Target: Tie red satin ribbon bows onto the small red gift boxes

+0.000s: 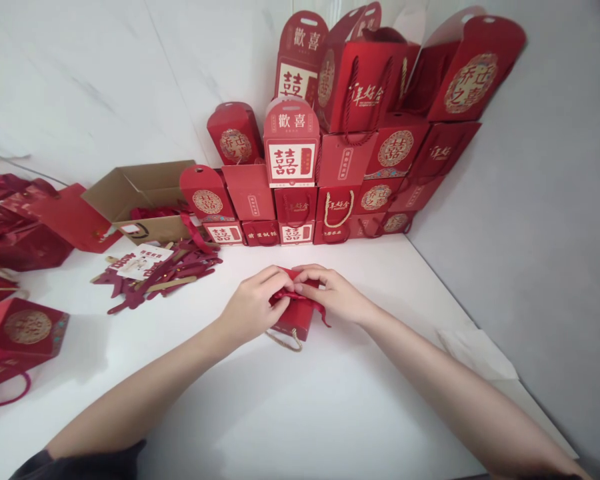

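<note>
Head: red box points lengthwise away, cord nearest.

“歡喜” on centre box, “乔迁之喜” on top-right box

Perhaps a small workshop: stacked red boxes

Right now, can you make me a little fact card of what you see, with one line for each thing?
Left hand: pinching a narrow red ribbon
Right hand: fingertips at that ribbon, exact grip unclear
Under the hands: red box with a beige rope handle
Behind: stacked red printed gift boxes
Left side: open brown cardboard box, pile of dark red strips
Surface: white table
</note>
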`<state>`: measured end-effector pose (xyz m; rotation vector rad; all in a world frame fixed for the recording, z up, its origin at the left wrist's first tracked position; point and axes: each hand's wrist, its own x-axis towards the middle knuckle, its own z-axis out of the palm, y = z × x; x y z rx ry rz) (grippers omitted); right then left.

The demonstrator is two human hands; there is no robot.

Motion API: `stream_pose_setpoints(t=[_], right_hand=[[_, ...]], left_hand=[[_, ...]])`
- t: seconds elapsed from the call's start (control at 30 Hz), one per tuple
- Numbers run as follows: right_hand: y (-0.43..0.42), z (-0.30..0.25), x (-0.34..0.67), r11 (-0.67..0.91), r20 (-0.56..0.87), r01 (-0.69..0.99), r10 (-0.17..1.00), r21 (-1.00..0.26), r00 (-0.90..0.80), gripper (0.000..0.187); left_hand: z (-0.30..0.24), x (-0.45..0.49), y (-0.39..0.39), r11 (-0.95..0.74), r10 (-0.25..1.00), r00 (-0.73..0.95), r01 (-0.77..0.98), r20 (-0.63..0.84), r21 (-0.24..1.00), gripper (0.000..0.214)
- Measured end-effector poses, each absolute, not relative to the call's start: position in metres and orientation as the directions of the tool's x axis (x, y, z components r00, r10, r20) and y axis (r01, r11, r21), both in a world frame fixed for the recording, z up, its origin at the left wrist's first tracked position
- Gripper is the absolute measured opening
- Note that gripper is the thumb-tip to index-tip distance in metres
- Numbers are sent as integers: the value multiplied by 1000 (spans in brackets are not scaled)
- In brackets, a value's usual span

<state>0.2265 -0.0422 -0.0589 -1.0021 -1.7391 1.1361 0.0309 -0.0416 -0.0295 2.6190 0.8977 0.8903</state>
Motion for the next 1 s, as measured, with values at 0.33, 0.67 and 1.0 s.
stream_pose_setpoints(t=[0.33,0.67,1.0], right_hand=[[-47,-52,229,248,204,163,948,-955,-246,5],[-47,-52,232,318,229,258,919,-912,-321,12],[-52,-51,225,484,413,314,871,-817,-267,16]], left_hand=[[-34,27,-40,-802,598,611,453,519,390,14],[-37,27,-41,-786,618,589,484,522,384,13],[-32,27,-43,-791,609,647,453,459,411,11]])
